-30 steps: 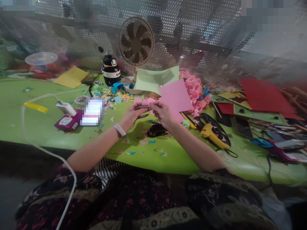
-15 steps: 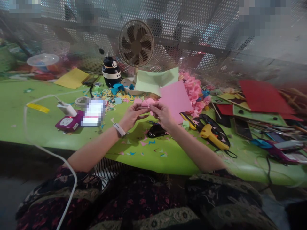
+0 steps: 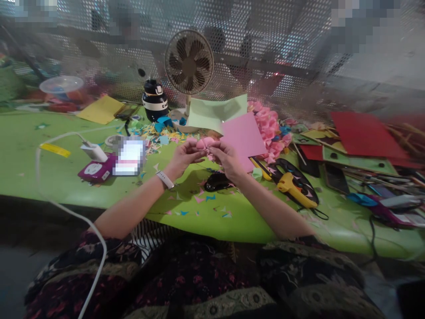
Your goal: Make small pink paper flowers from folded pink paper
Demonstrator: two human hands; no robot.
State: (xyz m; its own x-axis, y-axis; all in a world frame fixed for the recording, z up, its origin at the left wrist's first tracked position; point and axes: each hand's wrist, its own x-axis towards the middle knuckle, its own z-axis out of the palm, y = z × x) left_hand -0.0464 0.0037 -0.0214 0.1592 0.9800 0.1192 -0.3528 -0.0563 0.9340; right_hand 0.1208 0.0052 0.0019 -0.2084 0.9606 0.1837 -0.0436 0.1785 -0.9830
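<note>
A small pink paper flower [image 3: 205, 142] is held above the green table between both hands. My left hand [image 3: 186, 157] pinches its left side with thumb and fingers. On the other side, my right hand [image 3: 226, 158] has thumb and fingertips closed on the same paper; the exact grip points are partly hidden. A pink paper sheet [image 3: 245, 135] lies just behind my right hand, with a pile of pink paper flowers [image 3: 267, 122] past it. Beneath the hands rests a dark, shiny object [image 3: 217, 181], its kind unclear.
A yellow glue gun [image 3: 294, 188] and a yellow cutter [image 3: 262, 168] lie to the right. Behind stand a fan [image 3: 189, 64] and a black bottle [image 3: 155, 104]. A lit phone [image 3: 129, 156] and a purple power strip [image 3: 96, 170] sit left, near a white cable [image 3: 76, 217].
Both hands stay in nearly the same place, still holding the pink paper flower. The fingers have shifted slightly around it, the left fingers drawing closer together.
</note>
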